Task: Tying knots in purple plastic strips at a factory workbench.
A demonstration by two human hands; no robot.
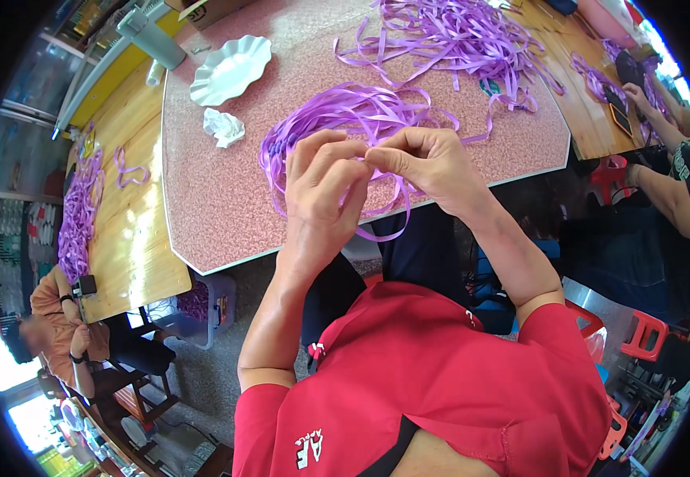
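Observation:
Both my hands meet over the near edge of a pink speckled table (225, 215). The fingertips of my left hand (321, 179) are pinched together, and so are those of my right hand (424, 163). A purple ribbon (392, 232) hangs in a loop below them, over the table edge. What exactly sits between the fingertips is too small to make out, but it appears to be part of that ribbon. Just behind my hands lies a coiled bundle of purple ribbons (325, 111), with darker bluish bits along its left side.
A larger tangled ribbon heap (464, 40) lies at the far right. At the far left are a scalloped white dish (231, 70), a crumpled tissue (223, 127) and a grey-green tumbler (151, 38). Other people sit at wooden tables on both sides, with more ribbons (81, 215) on the left.

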